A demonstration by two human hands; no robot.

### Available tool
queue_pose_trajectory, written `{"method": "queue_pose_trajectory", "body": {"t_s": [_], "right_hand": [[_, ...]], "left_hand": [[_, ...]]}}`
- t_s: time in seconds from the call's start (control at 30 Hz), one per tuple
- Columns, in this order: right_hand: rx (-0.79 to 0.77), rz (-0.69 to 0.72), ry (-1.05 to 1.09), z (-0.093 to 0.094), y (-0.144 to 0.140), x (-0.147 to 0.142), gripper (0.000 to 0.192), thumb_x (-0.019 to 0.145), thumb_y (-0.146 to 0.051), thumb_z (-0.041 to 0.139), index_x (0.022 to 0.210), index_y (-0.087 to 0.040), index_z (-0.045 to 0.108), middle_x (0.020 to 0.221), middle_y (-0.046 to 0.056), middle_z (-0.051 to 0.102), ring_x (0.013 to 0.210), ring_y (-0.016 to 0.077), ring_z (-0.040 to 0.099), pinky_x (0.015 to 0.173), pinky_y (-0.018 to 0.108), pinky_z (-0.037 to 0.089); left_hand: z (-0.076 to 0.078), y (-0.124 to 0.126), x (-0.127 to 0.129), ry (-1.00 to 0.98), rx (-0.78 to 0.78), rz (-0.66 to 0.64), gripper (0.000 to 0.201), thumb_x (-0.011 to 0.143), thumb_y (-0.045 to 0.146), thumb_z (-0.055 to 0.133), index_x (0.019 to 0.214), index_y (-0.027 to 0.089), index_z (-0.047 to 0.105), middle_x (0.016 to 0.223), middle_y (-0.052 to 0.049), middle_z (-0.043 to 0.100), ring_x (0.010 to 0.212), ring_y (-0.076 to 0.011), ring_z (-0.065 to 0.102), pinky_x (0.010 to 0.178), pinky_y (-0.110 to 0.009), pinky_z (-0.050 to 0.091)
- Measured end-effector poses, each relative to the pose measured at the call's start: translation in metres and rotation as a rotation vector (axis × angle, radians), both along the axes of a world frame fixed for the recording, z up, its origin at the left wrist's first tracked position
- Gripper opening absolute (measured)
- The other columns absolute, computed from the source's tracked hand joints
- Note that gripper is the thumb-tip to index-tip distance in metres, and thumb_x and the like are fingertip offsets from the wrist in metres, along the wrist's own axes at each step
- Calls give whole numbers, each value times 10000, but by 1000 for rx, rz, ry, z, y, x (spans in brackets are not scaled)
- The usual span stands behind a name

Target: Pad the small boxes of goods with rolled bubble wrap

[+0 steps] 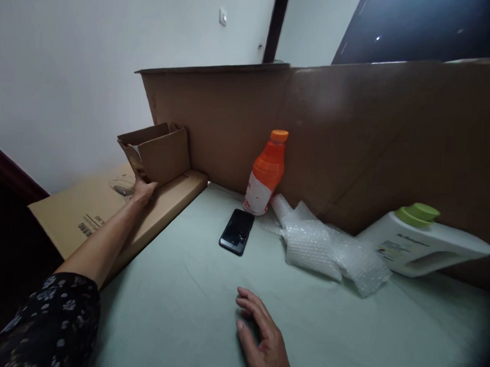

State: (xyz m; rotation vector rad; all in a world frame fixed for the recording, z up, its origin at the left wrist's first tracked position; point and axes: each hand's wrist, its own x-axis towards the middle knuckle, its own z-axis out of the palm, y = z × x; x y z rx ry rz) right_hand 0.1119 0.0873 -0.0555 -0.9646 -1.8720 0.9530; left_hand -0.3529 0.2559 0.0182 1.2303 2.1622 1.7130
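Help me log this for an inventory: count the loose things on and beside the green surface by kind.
Cardboard boxes: 2, small open box touched by the left hand, flat box
Bottles: 2, orange bottle, white jug
Phones: 1, phone
Bubble wrap: 1, bubble wrap
Total: 6

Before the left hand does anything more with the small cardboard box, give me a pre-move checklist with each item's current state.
1. Left hand on the small cardboard box: ok, fingers at its lower left corner; a firm grip cannot be told.
2. Box flaps open: ok, top flaps stand up.
3. Box contents: cannot tell, inside hidden.
4. Box support: ok, it sits on the flat carton against the cardboard wall.
5. Right hand free: ok, it rests open on the table cover, holding nothing.
6. Nearby things clear of the box: ok, phone and orange bottle stand apart to its right.
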Motion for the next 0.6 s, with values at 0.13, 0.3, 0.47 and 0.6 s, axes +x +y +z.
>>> {"method": "queue_pose_trajectory", "body": {"t_s": [0.13,0.3,0.47,0.6], "right_hand": [[21,-1,13,1,1,-1,304,898,-211,572,1164,-251,715,1315,125,668,1203,268,643,910,357,601],[15,-21,32,3,-1,-5,293,868,-184,565,1114,-237,716,1301,130,673,1195,265,644,922,381,592],[-26,-23,45,12,-8,-10,309,806,-119,567,1055,-234,711,1294,118,672,1214,255,622,1008,422,534],[-70,3,33,19,-10,-14,323,763,-80,551,1011,-218,705,1301,124,654,1238,255,585,1064,452,467]], "left_hand": [[11,-4,6,-66,-31,29,655,677,166,687,1256,181,381,1166,-59,639,1128,-238,619,965,-364,506],[30,-21,27,-50,-80,30,697,664,159,677,1293,143,378,1261,-123,601,1232,-295,555,1073,-457,448],[9,-92,114,64,-157,-156,727,686,279,719,1345,112,461,1473,-202,461,1440,-400,348,1208,-558,256],[-31,-174,210,229,-213,-627,641,857,417,620,1452,236,466,1599,-130,361,1494,-314,314,1225,-519,267]]}}
